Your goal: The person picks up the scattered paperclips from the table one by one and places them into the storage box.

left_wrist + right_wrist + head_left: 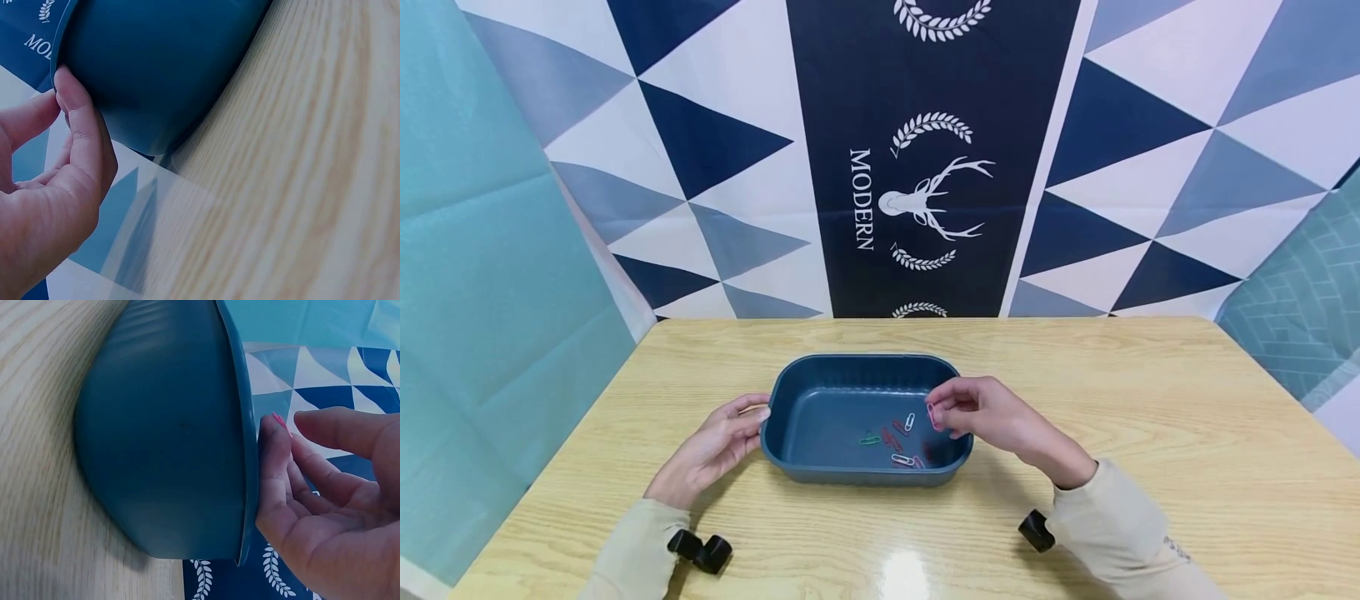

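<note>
A dark blue rectangular plastic basin (pixel 842 477) rests on the wooden table. My left hand (pixel 721 442) pinches its left rim, thumb on the edge and fingers against the outer wall (pixel 162 69). Over the basin's right end, my right hand (pixel 992 414) holds a pink paper clip (pixel 933 416) at its fingertips; a bit of its pink wire shows past the rim in the right wrist view. Loose on the basin floor lie a green paper clip (pixel 869 441), a white paper clip (pixel 910 422), another white one (pixel 902 460) and several red paper clips (pixel 890 439).
The light wooden tabletop (pixel 1150 400) extends on both sides of the basin. A patterned cloth (pixel 940 275) with triangles and a deer head hangs behind its far edge. Teal sheeting (pixel 497 250) hangs on the left. Black wrist devices (pixel 700 552) sit at both sleeves.
</note>
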Demonstrator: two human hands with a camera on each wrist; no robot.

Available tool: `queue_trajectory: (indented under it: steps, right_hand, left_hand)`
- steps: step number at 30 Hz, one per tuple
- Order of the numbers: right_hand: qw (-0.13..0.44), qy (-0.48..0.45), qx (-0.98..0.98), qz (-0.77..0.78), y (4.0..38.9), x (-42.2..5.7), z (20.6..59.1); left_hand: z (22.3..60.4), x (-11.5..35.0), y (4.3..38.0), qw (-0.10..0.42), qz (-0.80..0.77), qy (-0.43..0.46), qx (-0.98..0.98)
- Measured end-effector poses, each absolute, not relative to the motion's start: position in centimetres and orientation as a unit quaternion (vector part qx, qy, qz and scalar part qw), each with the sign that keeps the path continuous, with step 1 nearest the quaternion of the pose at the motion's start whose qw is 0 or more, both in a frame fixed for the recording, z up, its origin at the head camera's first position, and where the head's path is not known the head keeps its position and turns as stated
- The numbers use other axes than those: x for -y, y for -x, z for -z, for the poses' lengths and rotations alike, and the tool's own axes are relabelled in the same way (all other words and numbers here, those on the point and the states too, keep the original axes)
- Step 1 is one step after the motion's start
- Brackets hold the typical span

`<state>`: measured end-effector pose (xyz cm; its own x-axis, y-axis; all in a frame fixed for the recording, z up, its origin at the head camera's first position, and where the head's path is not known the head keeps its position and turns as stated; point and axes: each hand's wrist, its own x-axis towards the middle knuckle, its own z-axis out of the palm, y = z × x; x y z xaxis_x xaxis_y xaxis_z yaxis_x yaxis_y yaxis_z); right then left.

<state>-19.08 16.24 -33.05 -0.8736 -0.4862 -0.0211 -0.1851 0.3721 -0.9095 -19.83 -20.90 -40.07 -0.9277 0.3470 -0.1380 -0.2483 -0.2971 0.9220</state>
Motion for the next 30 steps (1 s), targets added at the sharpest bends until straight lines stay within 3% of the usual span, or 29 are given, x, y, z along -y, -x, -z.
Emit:
queue_trajectory:
  steps: [18, 30]
  right_hand:
    - [0.156, 0.200, -0.813, 0.524, 19.08, -16.37, 32.99]
    - [0.125, 0.191, -0.825, 0.516, 18.91, -17.07, 32.92]
  left_hand:
    - [40.17, 20.75, 19.81, 0.186, -0.801, -0.032, -0.568]
    - [40.12, 20.63, 19.96, 0.194, -0.807, -0.037, -0.556]
